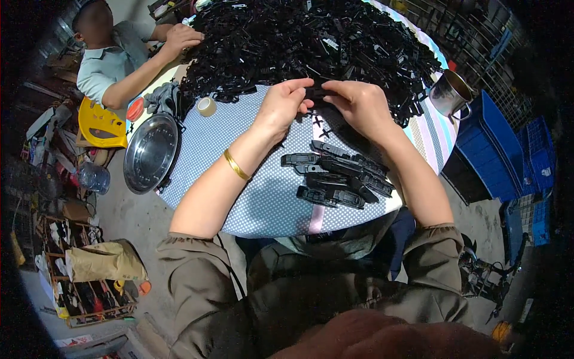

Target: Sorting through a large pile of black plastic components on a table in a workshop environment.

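Both my hands meet at the near edge of a large heap of black plastic parts (299, 48). My left hand (286, 105), with a gold bangle on its wrist, has thumb and fingers closed on one end of a small black plastic part (315, 92). My right hand (360, 103) pinches the other end; the part's outline blends into the dark heap behind. Below the hands, several long black plastic pieces (341, 173) lie in a loose stack. A few small black cross-shaped bits (323, 127) sit on the cloth between the hands and the stack.
A patterned cloth covers the round table (209, 155). At left are a metal basin (152, 154), a tape roll (207, 107) and a yellow stool (98, 124); a metal pot (449, 94) stands right, near blue crates (493, 146). Another person (122, 54) works at the far left.
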### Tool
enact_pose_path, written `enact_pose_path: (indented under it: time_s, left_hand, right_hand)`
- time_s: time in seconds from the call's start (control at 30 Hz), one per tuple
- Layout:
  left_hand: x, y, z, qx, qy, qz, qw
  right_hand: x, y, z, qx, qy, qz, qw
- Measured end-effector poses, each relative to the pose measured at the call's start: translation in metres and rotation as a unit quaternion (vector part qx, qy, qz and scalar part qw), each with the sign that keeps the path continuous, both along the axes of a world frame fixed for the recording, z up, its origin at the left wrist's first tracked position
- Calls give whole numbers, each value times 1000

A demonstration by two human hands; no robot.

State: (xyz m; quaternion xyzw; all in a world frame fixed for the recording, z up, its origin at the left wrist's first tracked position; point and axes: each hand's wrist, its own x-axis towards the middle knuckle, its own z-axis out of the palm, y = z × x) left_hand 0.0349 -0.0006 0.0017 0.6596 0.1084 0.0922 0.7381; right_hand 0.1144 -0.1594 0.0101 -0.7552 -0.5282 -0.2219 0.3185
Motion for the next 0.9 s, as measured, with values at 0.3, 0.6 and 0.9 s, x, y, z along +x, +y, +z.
enact_pose_path:
  time_s: [0.3, 0.6, 0.9]
  left_hand:
    - [-2, -3, -4, -98, 5, -8, 995]
    - [-1, 2, -2, -112, 15, -53, 992]
    - [-3, 5, 6, -112, -7, -3, 994]
  right_hand:
    - [-3, 2, -4, 12, -45, 6, 999]
    - [-4, 3, -2, 1, -100, -10, 995]
    - [36, -28, 23, 132, 251, -78, 956]
